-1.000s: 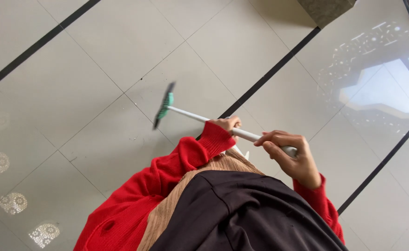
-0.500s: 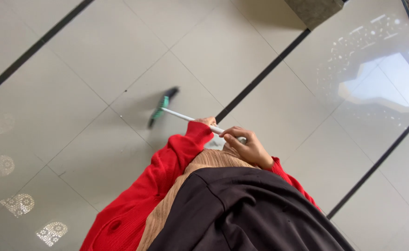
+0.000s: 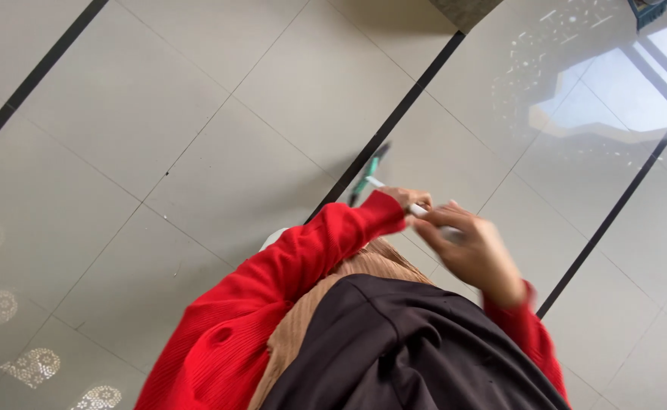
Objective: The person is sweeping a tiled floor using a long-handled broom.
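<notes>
Gripping a white-handled broom (image 3: 374, 182) with both hands: left hand (image 3: 412, 197) wrapped round the shaft nearer the green head, right hand (image 3: 476, 250) closed on the upper end, blurred. Sitting low over the glossy tiled floor (image 3: 197, 129), head beside the black grout line (image 3: 394, 121). Risking, probably, a slip on polished tile or a snag at that line.

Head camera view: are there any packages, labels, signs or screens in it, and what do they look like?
None show in this view.
Mop: white pole with a green head, on the tiled floor, held by the left hand and right hand.
Floor: pale glossy tiles with dark strips.
</notes>
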